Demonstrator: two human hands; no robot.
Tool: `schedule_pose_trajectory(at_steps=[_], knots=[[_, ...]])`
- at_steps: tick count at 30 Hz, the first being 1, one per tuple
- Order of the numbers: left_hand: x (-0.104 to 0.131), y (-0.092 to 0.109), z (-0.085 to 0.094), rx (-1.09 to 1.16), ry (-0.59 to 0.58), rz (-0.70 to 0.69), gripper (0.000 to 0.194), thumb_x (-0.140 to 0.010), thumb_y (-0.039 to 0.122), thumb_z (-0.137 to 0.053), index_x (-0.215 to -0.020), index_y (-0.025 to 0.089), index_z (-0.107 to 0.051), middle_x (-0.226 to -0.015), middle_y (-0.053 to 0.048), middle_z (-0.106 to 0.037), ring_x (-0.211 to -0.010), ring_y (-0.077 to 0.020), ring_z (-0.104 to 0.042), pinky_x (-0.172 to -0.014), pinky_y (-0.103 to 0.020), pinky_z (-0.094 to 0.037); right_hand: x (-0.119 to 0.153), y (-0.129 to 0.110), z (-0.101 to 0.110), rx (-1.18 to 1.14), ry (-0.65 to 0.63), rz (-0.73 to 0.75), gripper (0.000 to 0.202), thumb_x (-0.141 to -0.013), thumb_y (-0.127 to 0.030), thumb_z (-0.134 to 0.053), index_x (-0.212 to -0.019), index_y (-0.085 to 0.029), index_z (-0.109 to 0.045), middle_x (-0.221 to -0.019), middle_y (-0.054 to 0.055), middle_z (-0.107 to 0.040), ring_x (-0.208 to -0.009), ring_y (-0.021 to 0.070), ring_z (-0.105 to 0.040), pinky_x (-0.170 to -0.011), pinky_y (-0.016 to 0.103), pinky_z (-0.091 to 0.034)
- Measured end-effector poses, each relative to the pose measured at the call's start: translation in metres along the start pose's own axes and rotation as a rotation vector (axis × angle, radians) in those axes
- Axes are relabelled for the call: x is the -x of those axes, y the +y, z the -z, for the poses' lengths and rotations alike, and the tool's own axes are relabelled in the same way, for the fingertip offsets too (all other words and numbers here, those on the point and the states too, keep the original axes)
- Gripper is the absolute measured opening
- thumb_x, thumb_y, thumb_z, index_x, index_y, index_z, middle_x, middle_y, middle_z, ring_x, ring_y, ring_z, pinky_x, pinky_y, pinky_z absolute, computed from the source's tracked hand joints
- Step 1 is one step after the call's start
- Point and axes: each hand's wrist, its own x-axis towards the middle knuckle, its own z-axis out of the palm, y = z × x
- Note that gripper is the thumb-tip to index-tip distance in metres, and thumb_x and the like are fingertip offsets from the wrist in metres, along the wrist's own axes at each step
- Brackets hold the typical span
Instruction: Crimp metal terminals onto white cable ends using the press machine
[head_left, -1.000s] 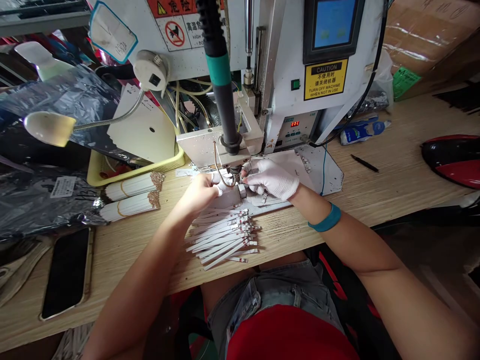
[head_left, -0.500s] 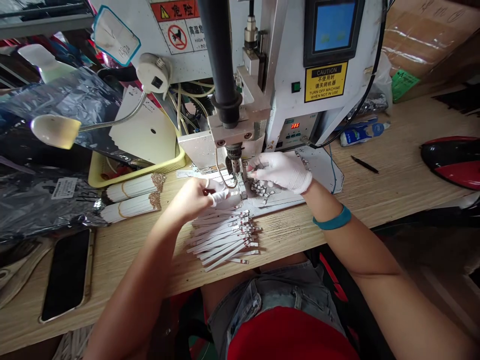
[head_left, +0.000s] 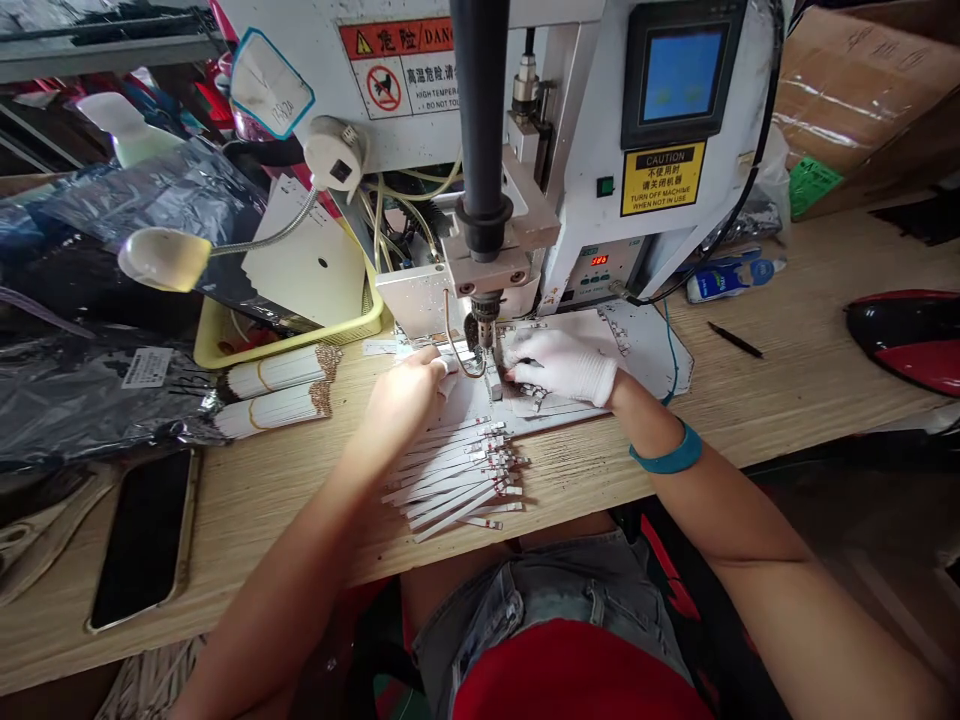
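Note:
My left hand (head_left: pixel 409 398), with white covers on some fingertips, is closed in a pinch just left of the machine's tip (head_left: pixel 486 335). A white flat strip (head_left: pixel 463 354) runs from its fingers to under that tip. My right hand (head_left: pixel 562 365), in a white glove, is right of the tip with its fingers bent down over a pile of small metal connectors (head_left: pixel 535 396). What those fingertips hold, if anything, is hidden. Near the table's front edge lie many white strips (head_left: pixel 450 480) with small connectors on their right ends.
The soldering machine (head_left: pixel 577 130) stands behind my hands on a white plate (head_left: pixel 667 345). Left are two banded strip bundles (head_left: pixel 281 402), a yellow basket (head_left: pixel 289 341), a lamp (head_left: pixel 165 260) and a phone (head_left: pixel 142 540). Right lie a blue-white tube (head_left: pixel 731 278) and a black pen (head_left: pixel 735 340).
My left hand has moved up and in toward the machine's tip. My right hand has lowered onto the connector pile. The whole view has shifted slightly.

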Motion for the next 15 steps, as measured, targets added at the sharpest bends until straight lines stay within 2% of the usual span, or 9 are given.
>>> schedule_pose_trajectory(at_steps=[3,8,11,15], knots=[[0.001,0.002,0.002,-0.043,-0.026,-0.051,0.025,-0.084,0.017,-0.041,-0.089,0.013,-0.066,-0.092,-0.011,-0.063,-0.081,-0.0236,-0.061,-0.068,-0.031,-0.046,0.001,-0.003,0.001,-0.126,0.073,-0.118,0.019,-0.090,-0.028,-0.057,-0.082,-0.013,-0.067,-0.081,0.006,-0.065,-0.076,0.0168,-0.057,-0.068,0.030,-0.043],[-0.001,0.000,-0.003,0.006,-0.006,-0.127,0.024,-0.081,0.012,-0.043,-0.095,0.012,-0.063,-0.089,-0.011,-0.062,-0.084,-0.0236,-0.058,-0.075,-0.033,-0.046,0.002,-0.012,0.004,-0.608,0.105,-0.462,0.015,-0.086,-0.027,-0.061,-0.089,-0.013,-0.065,-0.059,0.000,-0.059,-0.043,0.0095,-0.050,-0.038,0.022,-0.037],[-0.006,0.002,-0.016,0.047,0.039,-0.166,0.024,-0.079,0.008,-0.042,-0.094,0.013,-0.061,-0.091,-0.011,-0.061,-0.083,-0.0217,-0.057,-0.075,-0.032,-0.046,0.001,-0.016,0.004,-0.785,0.124,-0.501,0.010,-0.084,-0.021,-0.062,-0.091,-0.013,-0.064,-0.056,0.000,-0.059,-0.042,0.0091,-0.053,-0.034,0.019,-0.037],[-0.008,0.002,-0.025,0.087,0.079,-0.160,0.024,-0.082,0.009,-0.039,-0.092,0.014,-0.060,-0.094,-0.011,-0.061,-0.084,-0.0212,-0.055,-0.076,-0.032,-0.045,0.001,-0.020,0.005,-0.944,0.169,-0.489,0.009,-0.081,-0.012,-0.061,-0.089,-0.014,-0.063,-0.062,0.000,-0.063,-0.046,0.0078,-0.056,-0.039,0.018,-0.046]])
